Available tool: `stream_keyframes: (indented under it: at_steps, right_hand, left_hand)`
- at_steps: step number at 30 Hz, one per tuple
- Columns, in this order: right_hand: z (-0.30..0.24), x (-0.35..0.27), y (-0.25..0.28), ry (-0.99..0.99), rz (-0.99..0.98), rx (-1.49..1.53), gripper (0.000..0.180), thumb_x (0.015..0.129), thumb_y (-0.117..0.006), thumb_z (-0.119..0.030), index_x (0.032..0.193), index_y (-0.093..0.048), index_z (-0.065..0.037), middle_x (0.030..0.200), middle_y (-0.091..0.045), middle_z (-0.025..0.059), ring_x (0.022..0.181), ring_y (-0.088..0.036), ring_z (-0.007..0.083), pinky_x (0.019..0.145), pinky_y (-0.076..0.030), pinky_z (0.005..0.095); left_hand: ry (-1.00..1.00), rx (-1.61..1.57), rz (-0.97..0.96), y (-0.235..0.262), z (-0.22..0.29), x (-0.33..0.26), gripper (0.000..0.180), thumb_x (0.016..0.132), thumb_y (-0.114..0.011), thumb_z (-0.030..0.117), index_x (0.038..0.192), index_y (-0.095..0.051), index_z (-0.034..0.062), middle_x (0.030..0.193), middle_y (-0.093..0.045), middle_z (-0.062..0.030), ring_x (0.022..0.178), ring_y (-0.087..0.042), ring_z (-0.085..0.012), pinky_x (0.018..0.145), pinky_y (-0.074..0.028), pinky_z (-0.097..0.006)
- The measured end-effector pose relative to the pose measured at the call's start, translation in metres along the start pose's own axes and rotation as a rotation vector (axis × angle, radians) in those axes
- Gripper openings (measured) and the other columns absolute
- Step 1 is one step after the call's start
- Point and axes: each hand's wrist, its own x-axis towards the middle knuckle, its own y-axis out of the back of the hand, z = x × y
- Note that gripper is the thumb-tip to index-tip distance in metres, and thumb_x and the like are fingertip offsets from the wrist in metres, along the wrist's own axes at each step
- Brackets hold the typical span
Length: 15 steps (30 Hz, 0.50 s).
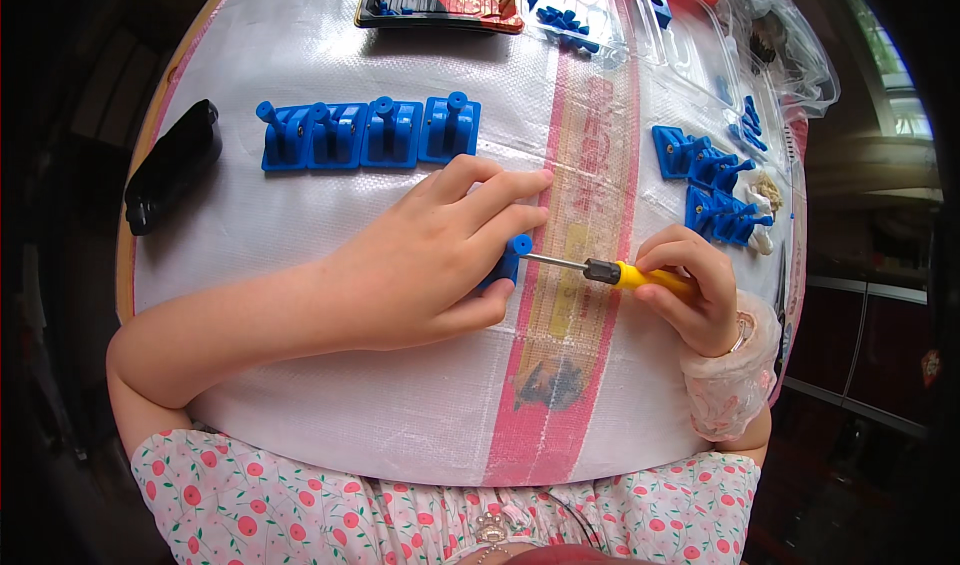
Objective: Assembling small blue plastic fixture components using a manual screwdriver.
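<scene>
My left hand (420, 250) rests on the table with its thumb and fingers closed around a small blue plastic piece (521, 246). Most of that piece is hidden under the fingers; a round knob shows at its top. In my right hand (700, 280) is a screwdriver (625, 274) with a yellow and black handle, pinched by thumb and fingers. Its metal shaft points left, and the tip meets the blue piece near the knob. Beyond my left hand stands a row of blue plastic brackets (390, 135) with upright knobbed pegs. More blue brackets (710, 180) are clustered beyond my right hand.
A white woven sheet (400, 405) with pink bands covers the table. At left lies a long black case (172, 165). Far back sit a black patterned tray (440, 20), loose blue pegs (565, 25) in clear plastic trays, and a crumpled clear bag (800, 55).
</scene>
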Motion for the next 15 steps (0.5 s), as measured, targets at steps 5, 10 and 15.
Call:
stream_keyframes:
  at_steps: [5,10,15]
  right_hand:
    - [-0.0023,0.0006,-0.0017,-0.007,-0.001,0.038,0.028,0.076,-0.079,-0.008,0.097,-0.062,0.0,0.089,-0.063,0.0118,0.073,-0.062,0.0197,0.066,-0.048,0.0259]
    - [-0.0043,0.0045,-0.001,0.069,-0.032,-0.006,0.033,0.073,-0.081,-0.007,0.101,-0.063,-0.002,0.092,-0.061,0.0107,0.078,-0.062,0.0205,0.068,-0.048,0.0274]
    - [-0.0016,0.0024,-0.0037,0.081,-0.02,-0.038,0.034,0.072,-0.079,-0.003,0.103,-0.063,-0.002,0.093,-0.061,0.0108,0.079,-0.062,0.0214,0.068,-0.048,0.0278]
  left_hand:
    - [0.0,0.005,0.0,0.0008,-0.0005,-0.0011,0.057,0.076,-0.064,0.012,0.129,-0.045,0.0036,0.143,-0.04,-0.0146,0.124,-0.039,-0.0345,0.106,-0.035,-0.045]
    - [0.001,0.007,0.018,0.0002,0.0001,-0.0008,0.058,0.075,-0.065,0.011,0.129,-0.044,0.0035,0.143,-0.041,-0.0153,0.123,-0.04,-0.0346,0.105,-0.035,-0.045]
    - [-0.002,0.01,0.02,0.0001,0.0004,-0.001,0.058,0.076,-0.065,0.011,0.13,-0.044,0.0036,0.143,-0.04,-0.0153,0.123,-0.04,-0.0346,0.105,-0.036,-0.045]
